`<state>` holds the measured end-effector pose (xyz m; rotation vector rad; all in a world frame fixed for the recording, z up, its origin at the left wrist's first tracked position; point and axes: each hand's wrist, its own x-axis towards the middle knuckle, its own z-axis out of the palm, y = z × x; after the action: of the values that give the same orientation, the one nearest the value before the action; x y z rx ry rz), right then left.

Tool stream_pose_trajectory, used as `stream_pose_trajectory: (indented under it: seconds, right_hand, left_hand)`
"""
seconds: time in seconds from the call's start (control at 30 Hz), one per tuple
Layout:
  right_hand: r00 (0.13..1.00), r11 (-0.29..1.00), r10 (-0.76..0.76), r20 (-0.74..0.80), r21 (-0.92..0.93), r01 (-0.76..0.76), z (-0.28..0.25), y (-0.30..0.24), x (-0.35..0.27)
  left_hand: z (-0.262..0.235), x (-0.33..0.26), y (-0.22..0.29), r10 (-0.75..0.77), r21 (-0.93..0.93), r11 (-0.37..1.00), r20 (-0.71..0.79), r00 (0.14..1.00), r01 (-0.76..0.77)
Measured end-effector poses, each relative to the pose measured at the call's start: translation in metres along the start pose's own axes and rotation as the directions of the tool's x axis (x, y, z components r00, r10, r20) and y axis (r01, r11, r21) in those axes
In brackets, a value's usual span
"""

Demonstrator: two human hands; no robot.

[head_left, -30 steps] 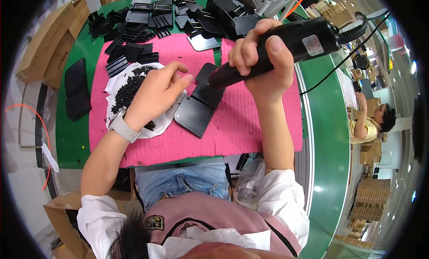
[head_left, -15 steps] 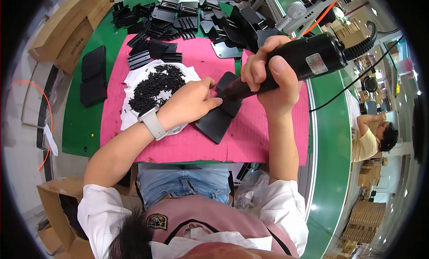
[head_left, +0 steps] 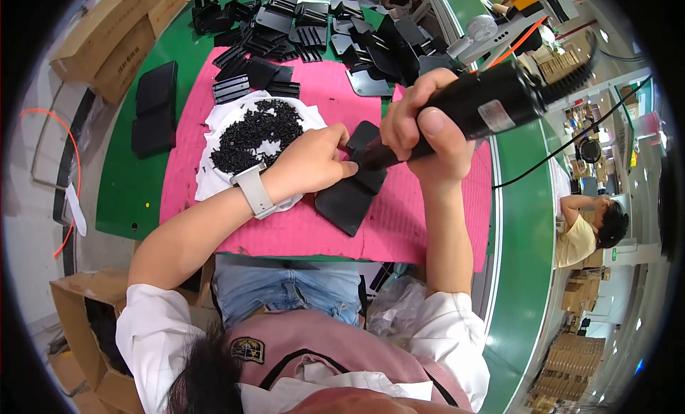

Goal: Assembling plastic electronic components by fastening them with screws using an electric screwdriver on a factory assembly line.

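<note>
Right hand (head_left: pixel 427 139): grip wrapped tight around the black electric screwdriver (head_left: pixel 467 110), fingers folded over the barrel, thumb on top.
Screwdriver axis: long axis runs from upper right, where the coiled cable leaves it, down-left to the tip; the tip comes down on the upper part of the black plastic plate (head_left: pixel 353 189).
Left hand (head_left: pixel 310 164): fingers drawn together at the tip end of the driver, fingertips on the plate just beside the bit; whether a screw is pinched between them, cannot tell. White watch band (head_left: pixel 255 190) on the wrist.
Plate: lies flat on the pink mat (head_left: pixel 300 232), long axis tilted from upper right to lower left, its lower end free toward the person.
Key relation: driver tip and left fingertips meet at one spot on the plate's upper half; the left hand is the nearer one to that spot, the right sits farther up the tool.
Screws: heap of small black screws (head_left: pixel 253 132) on a white sheet (head_left: pixel 214 182), just left of the left hand.
Bench (head_left: pixel 128 193): green surface under the mat; more black plastic parts (head_left: pixel 307 25) stacked at the far edge.
Nearby: another person (head_left: pixel 589 232) seated off to the right, well apart.
</note>
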<state>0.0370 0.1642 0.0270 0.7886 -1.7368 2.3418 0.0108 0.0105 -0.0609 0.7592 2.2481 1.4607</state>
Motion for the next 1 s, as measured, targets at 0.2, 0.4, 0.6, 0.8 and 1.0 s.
stream_pose_trajectory:
  seconds: [0.2,0.4,0.6,0.8,1.0]
  right_hand:
    - [1.000,0.997,0.015,-0.016,0.074,-0.014,-0.006,0.004,0.000]
    - [1.000,0.997,0.005,-0.007,0.073,-0.005,-0.006,0.006,0.004]
    - [0.994,0.988,-0.016,0.107,-0.151,0.032,-0.003,0.007,-0.005]
    - [0.995,0.993,-0.061,0.076,-0.096,0.069,-0.013,-0.019,-0.013]
    - [0.815,0.840,0.168,-0.555,-0.352,-0.413,-0.084,-0.054,-0.063]
  left_hand:
    - [0.000,-0.001,0.004,-0.043,0.032,0.999,-0.010,0.999,0.043]
    - [0.000,0.000,0.004,-0.020,0.031,0.999,-0.019,1.000,0.020]
    - [0.003,0.001,0.004,-0.023,0.084,0.996,-0.010,1.000,0.024]
    - [0.007,-0.006,0.002,0.036,0.104,0.994,-0.063,0.997,-0.029]
    - [0.002,-0.019,0.016,0.253,0.076,0.966,-0.061,0.965,-0.248]
